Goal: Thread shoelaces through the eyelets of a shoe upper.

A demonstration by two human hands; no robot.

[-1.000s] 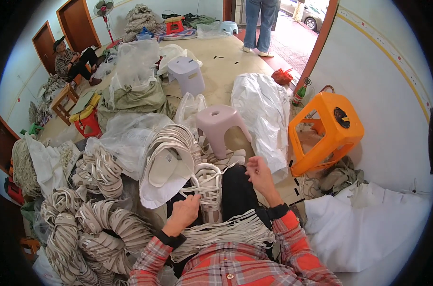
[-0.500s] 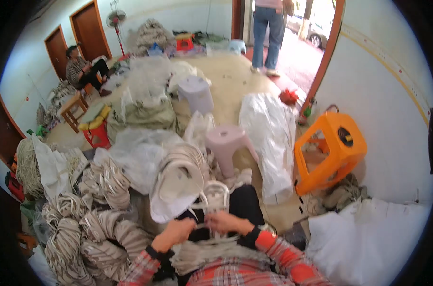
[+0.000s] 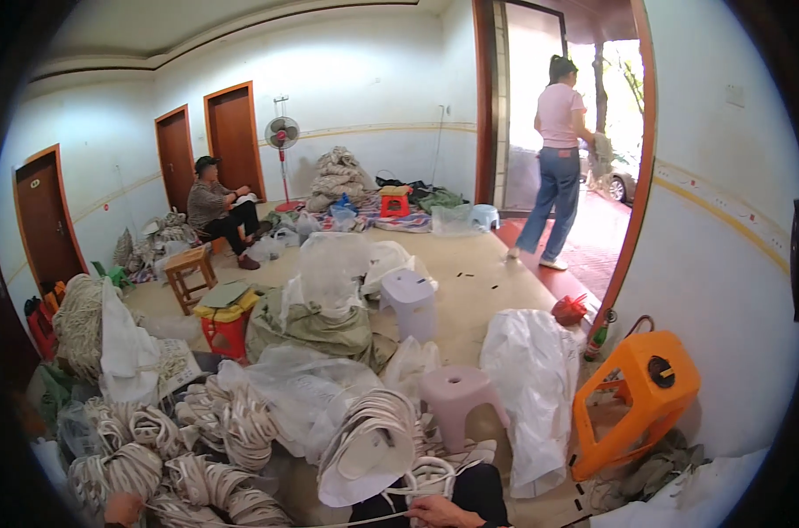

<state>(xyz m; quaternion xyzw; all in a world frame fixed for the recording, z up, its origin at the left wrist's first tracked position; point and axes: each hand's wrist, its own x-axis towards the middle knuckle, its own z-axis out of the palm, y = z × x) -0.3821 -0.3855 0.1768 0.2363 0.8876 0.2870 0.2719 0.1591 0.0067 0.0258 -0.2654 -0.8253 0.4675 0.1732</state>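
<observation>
Near the bottom edge my right hand (image 3: 439, 511) is closed in a pinch on a thin white cord (image 3: 364, 520), over my dark-trousered lap. The cord runs left along the lower edge toward my left hand (image 3: 124, 508), which looks closed on its other end beside the bundles; its fingers show only in part. Just beyond my right hand is a white looped piece (image 3: 432, 475), between my knees. To its left leans a stack of nested, rounded white pieces (image 3: 368, 444). Beige-white coiled bundles (image 3: 210, 480) are heaped between my hands and to the left.
Beyond my knees stand a pink stool (image 3: 456, 396) and a grey-white stool (image 3: 410, 299). A white sack (image 3: 531, 396) and an orange stool (image 3: 637, 396) are at right. One person (image 3: 219, 207) sits at far left; another (image 3: 559, 150) is in the doorway.
My hands, close together before, are now far apart, the left one out to the left with the cord stretched between. The view has tilted up. The person in the doorway has moved farther outside.
</observation>
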